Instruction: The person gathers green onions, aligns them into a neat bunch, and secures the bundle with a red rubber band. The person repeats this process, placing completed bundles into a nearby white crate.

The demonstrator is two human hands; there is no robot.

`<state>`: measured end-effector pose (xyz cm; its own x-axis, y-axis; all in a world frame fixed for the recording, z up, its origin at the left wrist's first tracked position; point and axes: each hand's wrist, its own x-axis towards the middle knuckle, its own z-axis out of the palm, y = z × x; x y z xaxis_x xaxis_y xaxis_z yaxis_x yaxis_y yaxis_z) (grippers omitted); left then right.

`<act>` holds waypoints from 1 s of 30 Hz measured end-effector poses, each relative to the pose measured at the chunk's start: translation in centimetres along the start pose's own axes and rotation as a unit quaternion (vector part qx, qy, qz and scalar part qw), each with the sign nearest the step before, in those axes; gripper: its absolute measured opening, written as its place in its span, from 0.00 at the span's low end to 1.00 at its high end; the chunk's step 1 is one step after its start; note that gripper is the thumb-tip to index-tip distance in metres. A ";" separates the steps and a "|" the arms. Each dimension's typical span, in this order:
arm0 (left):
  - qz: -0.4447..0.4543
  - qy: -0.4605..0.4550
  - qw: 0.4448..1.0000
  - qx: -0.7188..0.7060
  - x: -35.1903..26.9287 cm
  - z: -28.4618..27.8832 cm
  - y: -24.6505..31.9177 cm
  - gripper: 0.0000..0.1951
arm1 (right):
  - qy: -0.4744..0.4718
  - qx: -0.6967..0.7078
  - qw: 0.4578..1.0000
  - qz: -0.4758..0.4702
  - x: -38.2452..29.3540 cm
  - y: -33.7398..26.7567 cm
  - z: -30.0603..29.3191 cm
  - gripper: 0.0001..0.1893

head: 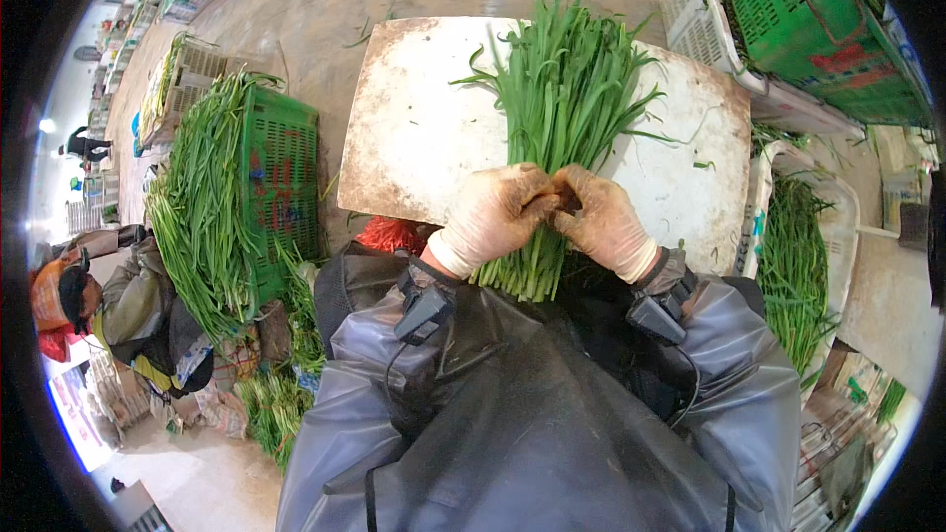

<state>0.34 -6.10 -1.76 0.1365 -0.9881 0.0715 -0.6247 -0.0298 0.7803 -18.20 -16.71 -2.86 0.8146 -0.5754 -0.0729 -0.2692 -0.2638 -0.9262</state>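
Note:
A thick bunch of long flat green leaves, likely garlic chives (pixel 565 100), lies across the near edge of a stained white board (pixel 429 118), its cut stems towards my body. My left hand (pixel 499 210), in a soiled pale glove, rests on the bunch from the left with its fingers bent inward. From the right, my right hand (pixel 610 218), gloved likewise, meets it over the stems. The fingertips of both hands come together there around something small and reddish that is mostly hidden. A bundle of red strands (pixel 390 234) shows below the board's near edge.
Left stands a green plastic crate (pixel 284 185) heaped with greens; beyond it a co-worker (pixel 140 310) sits low. At right are a white basket (pixel 850 236) of greens and a tilted green crate (pixel 783 7). Bundled greens (pixel 273 410) lie on the floor at lower left.

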 end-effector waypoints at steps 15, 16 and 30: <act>-0.033 0.041 0.989 -0.139 1.6 -2.5 -0.4 0.13 | 0.102 0.145 0.982 0.063 -2.4 1.7 0.8 0.05; -0.034 0.011 0.994 -0.105 1.4 -2.4 -0.5 0.14 | 0.106 0.147 0.982 0.042 -2.5 1.7 0.9 0.06; -0.006 -0.081 0.996 -0.027 0.8 0.5 -0.1 0.16 | 0.135 0.071 0.988 -0.016 -3.1 1.6 1.0 0.06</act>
<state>0.09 -6.95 -2.11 0.0152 -0.9992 -0.0368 -0.5816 -0.0388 0.8125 -20.65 -14.51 -4.51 0.6496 -0.7592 0.0399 -0.1555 -0.1842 -0.9705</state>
